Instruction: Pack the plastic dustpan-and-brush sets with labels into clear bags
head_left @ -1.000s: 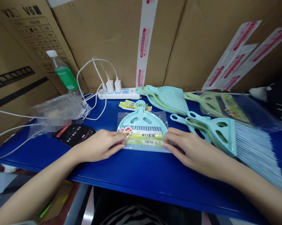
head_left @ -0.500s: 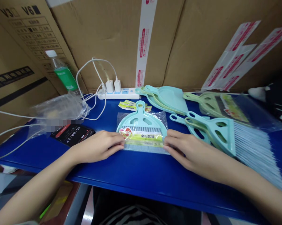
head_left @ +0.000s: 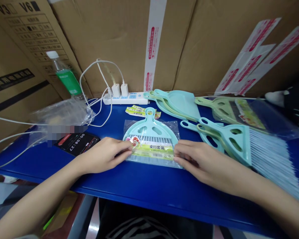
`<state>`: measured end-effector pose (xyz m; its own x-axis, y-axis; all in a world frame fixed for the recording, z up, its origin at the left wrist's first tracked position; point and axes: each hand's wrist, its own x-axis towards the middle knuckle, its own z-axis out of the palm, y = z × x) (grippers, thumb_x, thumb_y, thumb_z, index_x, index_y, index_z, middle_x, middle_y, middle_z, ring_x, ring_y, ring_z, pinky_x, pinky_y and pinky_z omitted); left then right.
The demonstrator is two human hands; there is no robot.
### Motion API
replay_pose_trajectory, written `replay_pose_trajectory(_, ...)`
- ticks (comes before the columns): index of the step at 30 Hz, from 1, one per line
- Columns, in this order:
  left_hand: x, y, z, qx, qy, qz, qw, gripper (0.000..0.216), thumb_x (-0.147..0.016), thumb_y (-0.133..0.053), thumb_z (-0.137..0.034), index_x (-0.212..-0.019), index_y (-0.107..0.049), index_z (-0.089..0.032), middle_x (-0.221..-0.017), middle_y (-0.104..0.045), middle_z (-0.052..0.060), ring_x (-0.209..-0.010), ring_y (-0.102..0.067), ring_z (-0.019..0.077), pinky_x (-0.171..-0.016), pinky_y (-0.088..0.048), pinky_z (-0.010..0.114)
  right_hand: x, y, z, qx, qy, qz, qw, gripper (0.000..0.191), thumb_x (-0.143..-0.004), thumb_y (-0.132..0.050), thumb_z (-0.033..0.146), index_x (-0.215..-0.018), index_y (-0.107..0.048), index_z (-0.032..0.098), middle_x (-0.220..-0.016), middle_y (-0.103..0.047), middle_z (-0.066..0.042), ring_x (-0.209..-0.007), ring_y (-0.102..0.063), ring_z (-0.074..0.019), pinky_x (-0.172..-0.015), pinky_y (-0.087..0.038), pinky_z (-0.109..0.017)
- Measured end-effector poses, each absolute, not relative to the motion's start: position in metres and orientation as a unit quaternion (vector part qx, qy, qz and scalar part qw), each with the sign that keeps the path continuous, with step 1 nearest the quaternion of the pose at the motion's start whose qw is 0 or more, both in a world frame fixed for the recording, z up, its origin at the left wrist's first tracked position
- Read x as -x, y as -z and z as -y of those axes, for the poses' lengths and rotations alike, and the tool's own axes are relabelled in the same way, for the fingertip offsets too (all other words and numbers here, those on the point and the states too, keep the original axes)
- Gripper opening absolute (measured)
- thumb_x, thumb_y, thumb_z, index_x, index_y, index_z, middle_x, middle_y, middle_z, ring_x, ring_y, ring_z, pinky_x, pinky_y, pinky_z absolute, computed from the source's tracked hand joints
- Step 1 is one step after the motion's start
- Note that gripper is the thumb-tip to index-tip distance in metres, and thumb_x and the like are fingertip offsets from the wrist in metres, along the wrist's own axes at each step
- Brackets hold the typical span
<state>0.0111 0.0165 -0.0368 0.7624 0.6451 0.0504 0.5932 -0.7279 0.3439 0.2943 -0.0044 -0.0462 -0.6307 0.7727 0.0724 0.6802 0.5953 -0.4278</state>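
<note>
On the blue desk (head_left: 149, 186), which ran the width of the view, a bagged brush-and-dustpan set (head_left: 151, 132) lay flat near the front edge, its handle pointing away from the person. The left hand (head_left: 105, 156) had its fingertips drawn together on the bag's left edge beside the yellow-green label (head_left: 153, 149), and the right hand (head_left: 201, 161) met the right edge the same way. Whether either hand nipped the film or only pressed it down could not be told.

Brown cardboard boxes (head_left: 114, 39) walled the desk in behind, one crossed by a strip of red-printed white tape (head_left: 151, 43). A white power strip (head_left: 125, 98) with two chargers lay against them. A water bottle (head_left: 64, 78) stood to the left, over a crumpled clear bag (head_left: 62, 114) and a phone (head_left: 77, 143) showing a timer. To the right were stacked pale dustpans (head_left: 180, 104), loose brushes (head_left: 239, 142) and another bagged green set (head_left: 239, 114).

A blurred patch hid something beside the phone. The brush bristles ran out of view at the right. A dark shape at the right edge was too cut off to identify.
</note>
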Motion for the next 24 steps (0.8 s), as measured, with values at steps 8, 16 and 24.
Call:
replay_pose_trajectory(8, -0.016, 0.047, -0.016, -0.911, -0.123, -0.374, 0.124, 0.018, -0.092, -0.042, -0.020, -0.081, -0.056, -0.019, -0.057, -0.056, -0.006, -0.048, -0.053, 0.0092, -0.052, -0.035, 0.020, -0.285, 0.055, 0.005, 0.446, -0.151, 0.865, 0.170, 0.027, -0.087, -0.040, 0.019, -0.063, -0.029, 0.025, -0.060, -0.044, 0.002, -0.048, -0.041, -0.0110, -0.048, -0.032, -0.025)
replay_pose_trajectory(16, -0.018, 0.054, -0.014, -0.899, -0.151, -0.403, 0.077, 0.012, -0.085, -0.051, -0.016, -0.075, -0.055, -0.019, -0.051, -0.050, -0.009, -0.043, -0.049, 0.0067, -0.049, -0.032, 0.018, -0.280, 0.068, 0.004, 0.456, -0.118, 0.852, 0.228, 0.028, -0.070, -0.046, 0.010, -0.059, -0.025, 0.025, -0.052, -0.038, 0.006, -0.042, -0.037, -0.0086, -0.043, -0.028, -0.022)
replay_pose_trajectory(24, -0.018, 0.053, -0.015, -0.904, -0.191, -0.382, -0.012, 0.012, -0.084, -0.052, -0.013, -0.086, -0.061, -0.019, -0.075, -0.059, -0.003, -0.060, -0.054, 0.0095, -0.053, -0.038, 0.020, -0.278, 0.068, 0.004, 0.462, -0.097, 0.853, 0.225, 0.026, -0.069, -0.045, 0.009, -0.061, -0.026, 0.025, -0.052, -0.041, 0.006, -0.042, -0.039, -0.0090, -0.044, -0.029, -0.022)
